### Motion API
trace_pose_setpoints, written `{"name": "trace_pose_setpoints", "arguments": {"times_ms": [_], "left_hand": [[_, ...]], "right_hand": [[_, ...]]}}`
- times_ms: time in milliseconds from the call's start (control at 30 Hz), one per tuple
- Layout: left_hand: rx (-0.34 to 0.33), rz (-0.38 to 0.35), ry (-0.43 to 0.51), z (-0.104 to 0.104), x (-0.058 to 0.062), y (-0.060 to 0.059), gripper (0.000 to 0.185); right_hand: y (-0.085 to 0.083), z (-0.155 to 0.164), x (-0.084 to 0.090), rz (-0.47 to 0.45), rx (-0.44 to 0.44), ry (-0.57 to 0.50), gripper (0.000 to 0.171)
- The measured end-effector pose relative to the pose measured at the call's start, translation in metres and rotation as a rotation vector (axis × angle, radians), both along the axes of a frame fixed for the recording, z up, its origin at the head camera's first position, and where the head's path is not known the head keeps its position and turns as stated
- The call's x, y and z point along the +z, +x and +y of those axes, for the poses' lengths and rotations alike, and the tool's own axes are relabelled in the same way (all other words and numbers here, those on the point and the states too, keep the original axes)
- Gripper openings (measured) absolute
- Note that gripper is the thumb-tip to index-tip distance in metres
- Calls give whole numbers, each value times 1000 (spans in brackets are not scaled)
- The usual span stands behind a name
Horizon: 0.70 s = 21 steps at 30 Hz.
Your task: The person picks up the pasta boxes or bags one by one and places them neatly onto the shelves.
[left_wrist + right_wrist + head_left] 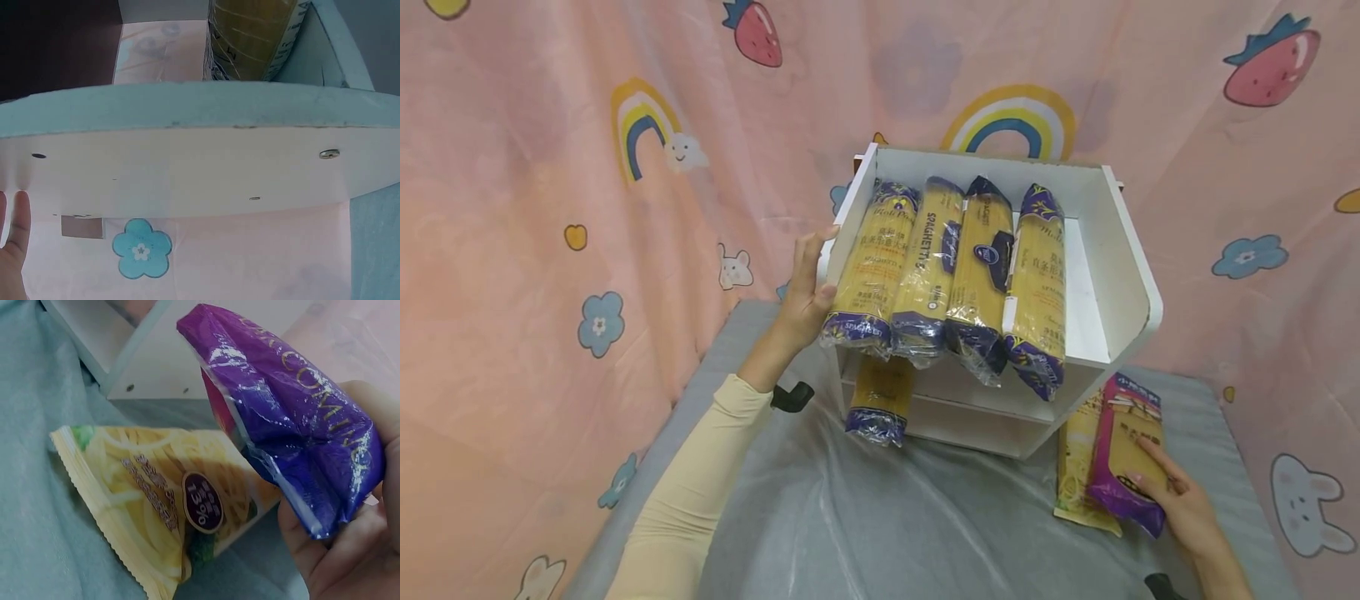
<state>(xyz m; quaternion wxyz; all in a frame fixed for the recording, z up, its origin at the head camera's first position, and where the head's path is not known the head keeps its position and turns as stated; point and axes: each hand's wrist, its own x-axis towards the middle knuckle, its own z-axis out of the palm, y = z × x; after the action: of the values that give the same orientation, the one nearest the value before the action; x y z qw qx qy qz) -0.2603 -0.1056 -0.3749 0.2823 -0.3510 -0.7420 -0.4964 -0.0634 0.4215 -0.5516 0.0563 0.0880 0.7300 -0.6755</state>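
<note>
Purple plastic noodle packet (1126,454) is grasped by the right hand (1183,508); the white wooden shelf (1120,275) is steadied by the left hand (805,287), fingers released flat. Shelving seemingly needs lifting.

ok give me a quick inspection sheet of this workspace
surface: grey table under clear plastic sheet
job's things: purple pasta packet, yellow noodle packet beneath it; white shelf unit with four spaghetti packs on top, one spaghetti pack lower down
clutter: nothing seen
grippers: left hand rests on the shelf's side; right hand grips the purple packet
cables: nothing seen
surroundings: pink cartoon curtain
</note>
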Motion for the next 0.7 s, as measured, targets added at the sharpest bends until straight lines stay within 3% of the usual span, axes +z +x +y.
{"name": "trace_pose_setpoints", "arguments": {"times_ms": [233, 467, 700], "left_hand": [[0, -5, -4, -1, 0, 0, 70], [-2, -1, 11, 1, 1, 1, 69], [-1, -5, 1, 0, 0, 1, 69]], "right_hand": [[-3, -7, 7, 161, -48, -178, 65], [-6, -6, 34, 273, -55, -425, 64], [-5, -11, 62, 372, -71, -422, 64]]}}
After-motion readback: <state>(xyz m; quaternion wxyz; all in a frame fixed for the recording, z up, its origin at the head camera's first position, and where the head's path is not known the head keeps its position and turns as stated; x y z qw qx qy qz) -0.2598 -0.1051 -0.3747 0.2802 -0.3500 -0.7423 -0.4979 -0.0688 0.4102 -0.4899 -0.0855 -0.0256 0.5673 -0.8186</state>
